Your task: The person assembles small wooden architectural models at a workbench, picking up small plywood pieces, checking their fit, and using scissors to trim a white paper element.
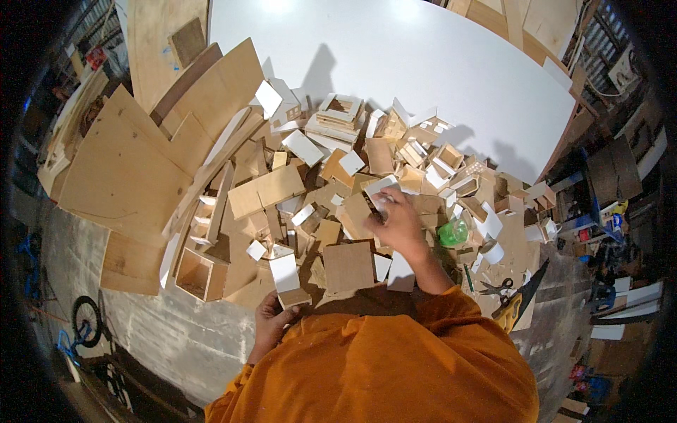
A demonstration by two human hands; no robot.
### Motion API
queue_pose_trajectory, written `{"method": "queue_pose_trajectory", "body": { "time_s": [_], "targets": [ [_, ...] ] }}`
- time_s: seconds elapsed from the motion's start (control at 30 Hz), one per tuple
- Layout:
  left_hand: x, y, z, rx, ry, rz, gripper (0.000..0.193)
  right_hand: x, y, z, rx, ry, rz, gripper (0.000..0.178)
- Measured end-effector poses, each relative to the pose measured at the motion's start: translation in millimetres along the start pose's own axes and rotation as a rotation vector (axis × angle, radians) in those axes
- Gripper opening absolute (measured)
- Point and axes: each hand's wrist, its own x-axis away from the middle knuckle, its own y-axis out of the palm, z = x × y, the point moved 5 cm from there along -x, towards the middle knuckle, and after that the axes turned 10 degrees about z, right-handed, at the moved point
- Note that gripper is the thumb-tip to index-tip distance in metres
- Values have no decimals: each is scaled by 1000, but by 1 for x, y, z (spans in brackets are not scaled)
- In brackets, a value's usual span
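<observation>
Close to my body on the left, my left hand [271, 321] is closed round a small plywood piece [293, 298] with a white panel [284, 273] rising from it. Over the middle of the pile reaches my right hand [400, 224], its thumb apart from the fingers. Its fingertips are at a small white-faced piece [381, 186]; whether they grip it is unclear. Beside that hand lies a brown wood piece [357, 209]. A square brown board [349, 267] lies between my two hands, near my body.
A green transparent container [453, 233] and a white cup [491, 252] stand right of my right arm. Scissors [499, 287] and a handsaw [520, 299] lie at the right edge. Large plywood sheets [127, 166] lean at left; a white board [409, 63] spans the back.
</observation>
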Motion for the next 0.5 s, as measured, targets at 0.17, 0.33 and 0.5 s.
{"method": "queue_pose_trajectory", "body": {
  "time_s": [0.17, 0.33, 0.5],
  "targets": [
    [5, 18, 14, -43, 16, -43, 42, 11, 1, -31, 233, 17, -146, 70],
    [3, 28, 26, -110, 23, -62, 43, 18, 17, -6, 101, 3, -61, 59],
    [-7, 35, 30, -104, 63, -72, 42, 20, 19, 13, -678, 521, -347, 41]
  ]
}}
